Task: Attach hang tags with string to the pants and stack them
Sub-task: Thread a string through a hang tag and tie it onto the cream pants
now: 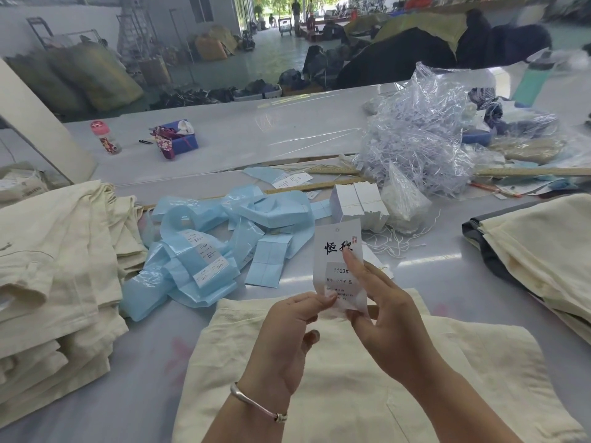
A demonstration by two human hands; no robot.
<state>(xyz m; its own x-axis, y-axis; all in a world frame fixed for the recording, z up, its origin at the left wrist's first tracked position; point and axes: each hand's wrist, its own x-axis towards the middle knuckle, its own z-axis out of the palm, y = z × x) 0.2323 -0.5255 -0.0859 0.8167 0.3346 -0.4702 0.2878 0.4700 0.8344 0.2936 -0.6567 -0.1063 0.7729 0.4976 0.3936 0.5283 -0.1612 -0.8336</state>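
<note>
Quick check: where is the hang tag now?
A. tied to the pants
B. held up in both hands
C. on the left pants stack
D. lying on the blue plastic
B: the left hand and right hand pinch the hang tag above the pants.

The white paper hang tag held upright carries bold black brush characters, "1103#" beneath them and a size line ending in "S"; a white sticker on the pale blue backing strip also reads "1103#"

tag above pants | pants stack left | tag bundle behind | folded pile right
</note>
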